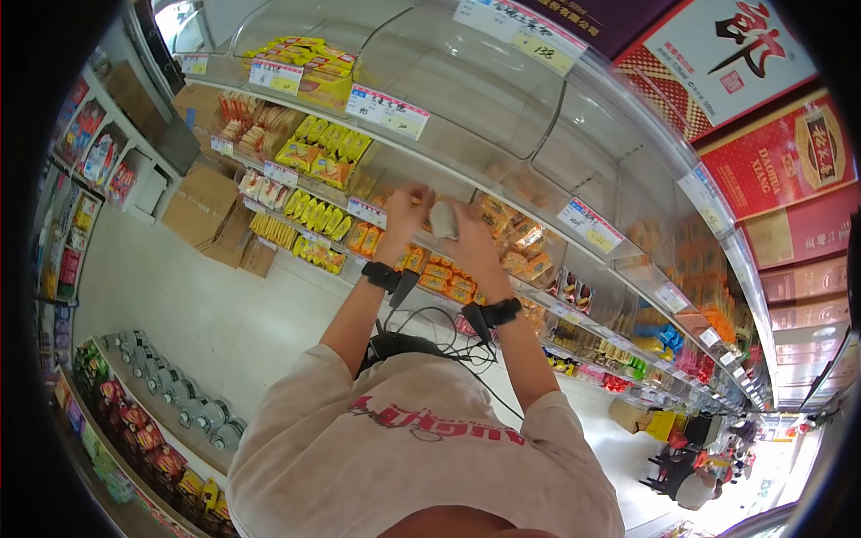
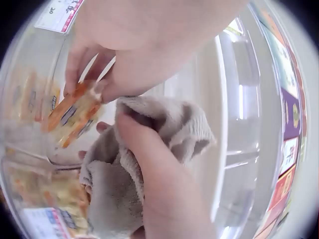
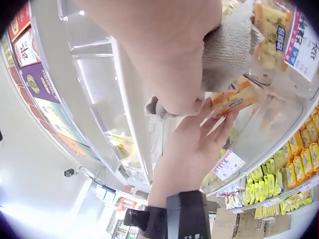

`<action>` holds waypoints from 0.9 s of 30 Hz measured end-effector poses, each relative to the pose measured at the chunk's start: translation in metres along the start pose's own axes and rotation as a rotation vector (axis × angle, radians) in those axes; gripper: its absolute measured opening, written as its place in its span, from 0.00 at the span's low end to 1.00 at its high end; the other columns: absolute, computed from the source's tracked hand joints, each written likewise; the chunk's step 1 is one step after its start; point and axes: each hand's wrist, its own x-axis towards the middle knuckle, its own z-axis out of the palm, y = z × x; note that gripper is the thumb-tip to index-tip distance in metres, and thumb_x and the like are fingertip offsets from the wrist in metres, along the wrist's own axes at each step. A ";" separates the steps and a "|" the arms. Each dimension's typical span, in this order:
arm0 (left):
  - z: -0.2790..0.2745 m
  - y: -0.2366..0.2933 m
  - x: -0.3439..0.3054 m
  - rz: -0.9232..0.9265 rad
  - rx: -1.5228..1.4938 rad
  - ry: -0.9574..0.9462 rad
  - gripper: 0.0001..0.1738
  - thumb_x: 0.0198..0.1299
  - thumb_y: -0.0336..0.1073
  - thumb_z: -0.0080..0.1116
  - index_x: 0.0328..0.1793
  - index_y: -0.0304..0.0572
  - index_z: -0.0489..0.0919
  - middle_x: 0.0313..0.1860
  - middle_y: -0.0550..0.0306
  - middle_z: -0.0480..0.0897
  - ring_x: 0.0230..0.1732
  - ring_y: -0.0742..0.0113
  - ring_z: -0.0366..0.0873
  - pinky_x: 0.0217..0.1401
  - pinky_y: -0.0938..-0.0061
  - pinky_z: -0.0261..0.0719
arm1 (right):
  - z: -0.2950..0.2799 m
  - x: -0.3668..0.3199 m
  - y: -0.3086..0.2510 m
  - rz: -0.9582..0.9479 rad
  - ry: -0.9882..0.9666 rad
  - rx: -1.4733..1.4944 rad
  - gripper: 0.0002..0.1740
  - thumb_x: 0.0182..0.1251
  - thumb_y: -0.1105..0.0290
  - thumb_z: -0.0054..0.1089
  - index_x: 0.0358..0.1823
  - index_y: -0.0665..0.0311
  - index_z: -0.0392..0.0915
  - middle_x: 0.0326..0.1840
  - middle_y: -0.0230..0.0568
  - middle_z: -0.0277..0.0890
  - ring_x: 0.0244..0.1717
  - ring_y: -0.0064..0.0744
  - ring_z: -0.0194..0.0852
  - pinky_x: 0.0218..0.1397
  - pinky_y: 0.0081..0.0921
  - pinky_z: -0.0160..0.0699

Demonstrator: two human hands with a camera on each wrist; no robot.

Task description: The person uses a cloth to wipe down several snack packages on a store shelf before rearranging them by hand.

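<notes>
My left hand (image 1: 405,215) is at the shelf bin, its thumb and fingers pinching an orange-and-clear wrapped snack pack (image 2: 74,115). Close beside it, my right hand (image 1: 475,242) grips a bunched grey cloth (image 2: 112,194), with the thumb pressed into its folds. The cloth (image 3: 227,57) overlaps part of the snack pack in the right wrist view. Both hands are inside a clear plastic bin (image 2: 55,154). More packs of a similar kind (image 1: 516,233) lie in the neighbouring compartment, just right of my right hand.
Clear shelf edges with price tags (image 1: 387,111) run in front of the bins. Yellow snack packs (image 1: 323,148) fill bins to the left, orange ones (image 1: 448,278) the tier below. Gift boxes (image 1: 780,161) stand at upper right, a cardboard box (image 1: 204,204) on the floor. Black cables (image 1: 448,327) hang between the wrists.
</notes>
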 end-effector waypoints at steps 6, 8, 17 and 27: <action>-0.006 0.009 -0.007 0.345 0.436 0.096 0.14 0.58 0.27 0.67 0.49 0.27 0.84 0.40 0.33 0.86 0.41 0.39 0.86 0.45 0.57 0.83 | -0.003 -0.012 -0.001 0.042 -0.131 0.116 0.37 0.56 0.73 0.67 0.69 0.65 0.67 0.64 0.62 0.75 0.64 0.64 0.76 0.65 0.47 0.78; -0.012 0.021 -0.013 0.354 0.375 0.112 0.12 0.60 0.28 0.66 0.47 0.27 0.84 0.39 0.36 0.87 0.40 0.41 0.86 0.45 0.57 0.82 | -0.012 -0.037 0.004 0.019 -0.070 0.287 0.32 0.60 0.71 0.67 0.66 0.65 0.68 0.63 0.59 0.76 0.63 0.59 0.78 0.63 0.46 0.79; -0.023 0.181 -0.054 0.317 -0.025 -0.813 0.09 0.71 0.32 0.61 0.46 0.30 0.82 0.41 0.47 0.85 0.43 0.55 0.83 0.46 0.67 0.78 | -0.160 -0.150 -0.024 0.130 -0.368 0.462 0.26 0.64 0.68 0.67 0.63 0.66 0.74 0.62 0.48 0.80 0.62 0.44 0.81 0.65 0.37 0.78; 0.060 0.312 -0.114 0.589 -0.169 -0.711 0.05 0.70 0.24 0.59 0.47 0.31 0.84 0.44 0.48 0.86 0.45 0.56 0.85 0.48 0.69 0.80 | -0.303 -0.226 -0.010 -0.047 0.607 0.286 0.31 0.53 0.71 0.70 0.61 0.67 0.76 0.55 0.53 0.82 0.55 0.53 0.84 0.60 0.39 0.79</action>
